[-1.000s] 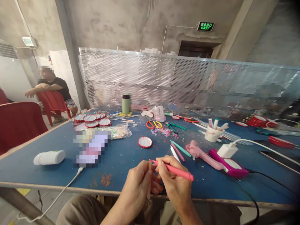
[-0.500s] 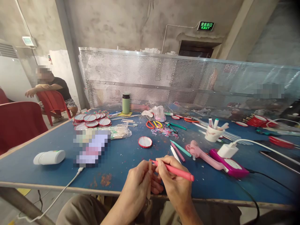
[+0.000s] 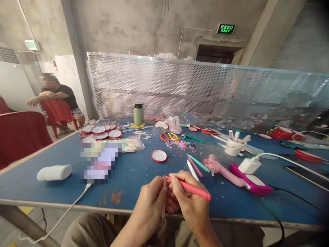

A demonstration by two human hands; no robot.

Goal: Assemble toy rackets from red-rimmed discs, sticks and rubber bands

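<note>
At the table's front edge, my left hand [image 3: 151, 199] is closed around a flat wooden craft stick [image 3: 163, 202], which stands roughly upright. My right hand [image 3: 191, 197] grips a pinkish-red marker pen [image 3: 194, 188] with its tip at the upper end of the stick. Both hands nearly meet, so some fingers are hidden. Beyond them lies a round red-rimmed white disc [image 3: 159, 156]. To the right of the disc are a white pen [image 3: 192, 170], a dark pink pen [image 3: 195, 166] and a teal pen [image 3: 198, 163].
A pink glue gun [image 3: 226, 170] rests by a magenta power strip [image 3: 253, 180] with cables. Markers stand in a paper cup [image 3: 234, 146]. On the left are a charging phone [image 3: 102, 163], a white bottle [image 3: 53, 172] and stacked discs [image 3: 99, 129]. Pliers [image 3: 169, 136] lie farther back.
The marker's back end has shifted very slightly left with my right hand. Its tip remains at the stick's top, and my left hand looks unmoved.
</note>
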